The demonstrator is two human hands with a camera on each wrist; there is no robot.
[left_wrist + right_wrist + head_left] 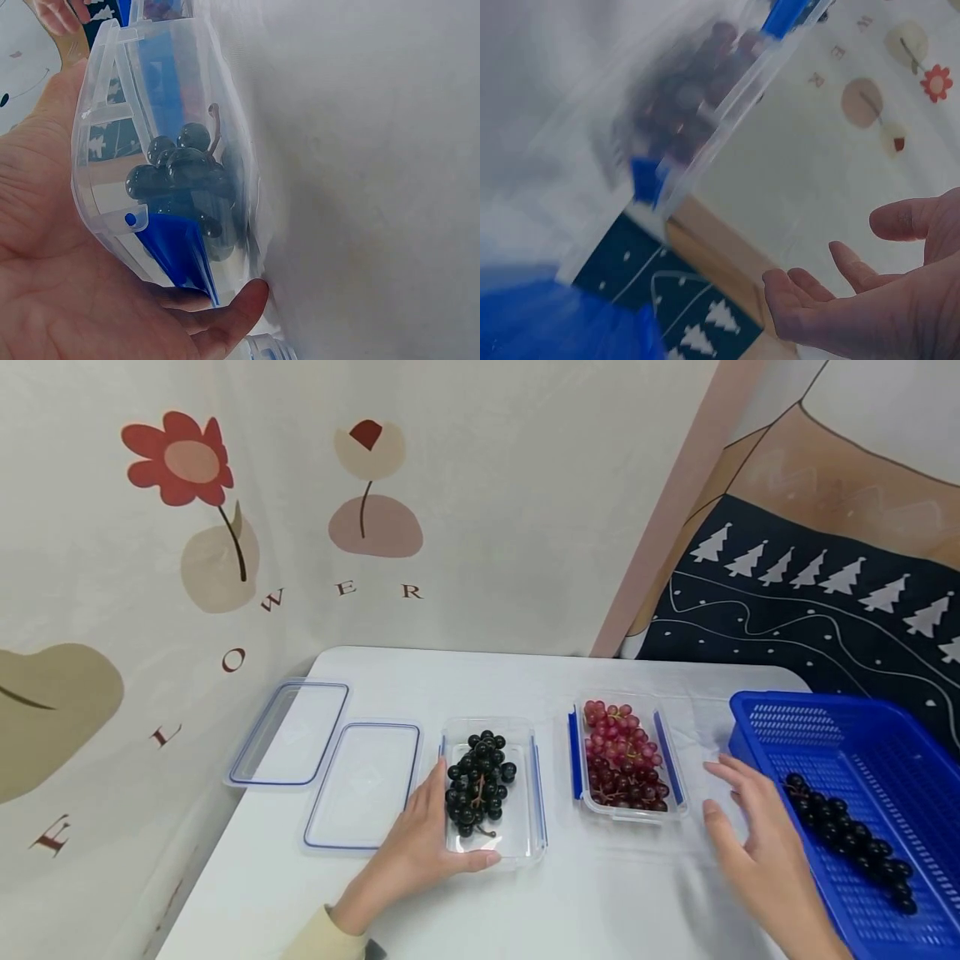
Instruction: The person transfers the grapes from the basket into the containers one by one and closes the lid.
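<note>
My left hand [420, 839] grips the near left corner of a clear plastic food container [532, 847], thumb along its front and fingers along its left side. Inside lies a bunch of black grapes [480, 785] with its stem towards me. In the left wrist view the fingers curl past a blue side clip [176, 251] of this box. My right hand [765, 847], empty with fingers spread, hovers between a second food container [637, 816] of red grapes [621, 739] and a blue plastic basket [810, 714]. Another bunch of black grapes [851, 839] lies in the basket.
Two clear lids with blue seals lie at the left, the far lid [296, 727] by the table's left edge and the near lid [363, 789] beside the left hand. A printed curtain [487, 527] hangs behind the white table [600, 902].
</note>
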